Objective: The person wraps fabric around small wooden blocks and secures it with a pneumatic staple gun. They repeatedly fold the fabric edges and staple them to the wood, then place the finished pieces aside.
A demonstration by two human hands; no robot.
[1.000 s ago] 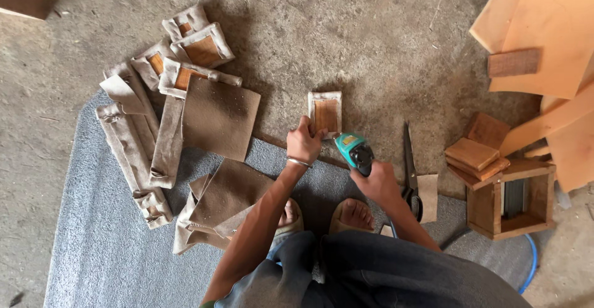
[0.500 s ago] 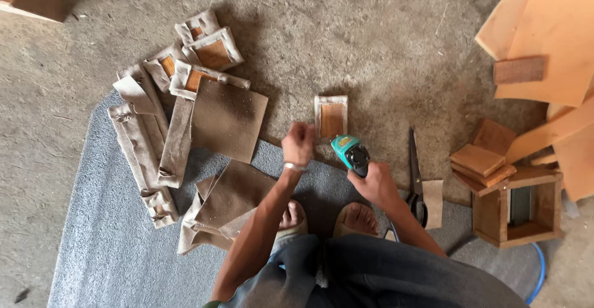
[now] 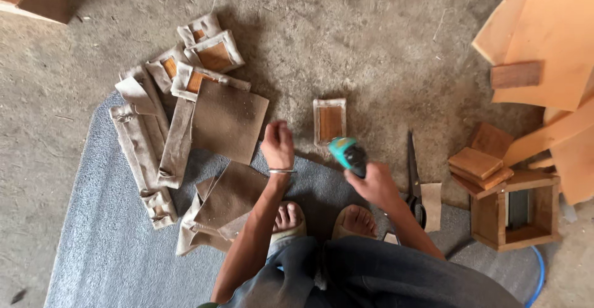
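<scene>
Right hand (image 3: 374,184) is gripping a green and black power tool (image 3: 348,153), fingers wrapped tight on the handle, nose pointing toward 11 o'clock.

Left hand (image 3: 278,145) is hanging above the floor, fingers loosely curled, holding nothing that can be made out; a thin bangle is sitting at the wrist.

Small fabric-wrapped wood panel (image 3: 329,121) is lying flat on the concrete floor (image 3: 371,42), at 1 o'clock from the left hand and at 11 o'clock from the tool tip, just beside it. Long axis is running 12 to 6. The tool hand is the nearer one, though neither is touching the panel.

Scissors (image 3: 413,175) are lying at 3 o'clock of the right hand, blades toward 12.

Open wooden box (image 3: 515,209) is sitting at 3 o'clock, further out; something metallic is showing inside, too dim to tell. Wood blocks (image 3: 479,162) are stacked just beside it at 11.

Pile of covered panels and brown fabric (image 3: 185,116) is spreading at 9 to 10 o'clock, partly on the grey mat (image 3: 105,234).
</scene>
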